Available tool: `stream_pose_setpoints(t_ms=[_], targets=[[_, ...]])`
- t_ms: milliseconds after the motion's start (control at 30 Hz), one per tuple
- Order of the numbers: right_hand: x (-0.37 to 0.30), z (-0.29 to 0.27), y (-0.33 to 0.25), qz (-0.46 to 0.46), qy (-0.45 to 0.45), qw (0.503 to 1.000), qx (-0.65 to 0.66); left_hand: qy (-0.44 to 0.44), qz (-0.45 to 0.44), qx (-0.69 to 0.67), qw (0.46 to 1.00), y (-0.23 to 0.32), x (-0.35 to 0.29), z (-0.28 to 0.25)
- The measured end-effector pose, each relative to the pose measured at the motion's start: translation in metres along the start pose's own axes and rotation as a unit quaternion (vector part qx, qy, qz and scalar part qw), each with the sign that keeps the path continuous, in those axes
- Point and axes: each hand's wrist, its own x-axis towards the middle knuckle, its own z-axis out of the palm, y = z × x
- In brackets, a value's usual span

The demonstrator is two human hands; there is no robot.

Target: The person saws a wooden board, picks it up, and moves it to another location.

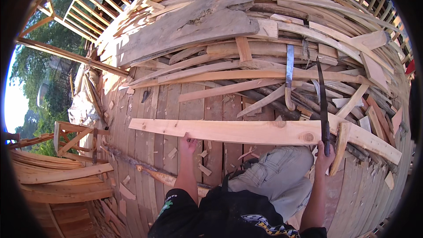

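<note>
A long pale plank (229, 131) lies crosswise in front of me, above the floorboards. At its near edge, left of the middle, my left hand (188, 144) has its fingers curled on the wood. My right hand (325, 154) is closed at the plank's right end, around the dark lower end of a long, narrow dark blade (323, 99) that looks like a machete. The blade points away from me and passes beside the plank's end. Whether the right fingers also touch the plank is hidden. My bent knee (282, 163) is below the plank.
Beyond the plank is a big heap of boards (260, 74) with a wide grey slab (189, 28) on top. A second blade (289, 64) with a hooked wooden handle leans there. Another board (370, 143) slants at right. A pole (154, 172) and wood chips lie on the floor (145, 150).
</note>
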Motion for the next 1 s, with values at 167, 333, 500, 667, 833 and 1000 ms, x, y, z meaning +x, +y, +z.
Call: stream_pose_setpoints(t_ms=[167,333,500,667,833,1000], targets=[[-0.023,-0.02,0.036,-0.028,0.001,0.999,-0.039,-0.009,0.015,-0.012,1.0,0.013,0.03,-0.033],[-0.045,-0.036,0.029,-0.025,0.119,0.992,0.027,0.015,0.017,0.001,1.0,0.029,0.064,-0.048],[-0.046,-0.074,0.029,0.044,0.193,0.98,0.007,0.036,0.01,0.031,0.999,0.03,0.098,-0.067],[-0.051,-0.111,0.041,0.043,0.298,0.952,-0.06,0.056,-0.005,0.053,0.997,0.019,0.117,-0.077],[-0.06,-0.127,0.045,0.088,0.352,0.932,-0.001,0.034,-0.012,0.053,0.998,-0.002,0.131,-0.086],[-0.076,-0.137,0.059,0.11,0.385,0.916,-0.013,-0.001,-0.018,0.087,0.996,-0.015,0.141,-0.101]])
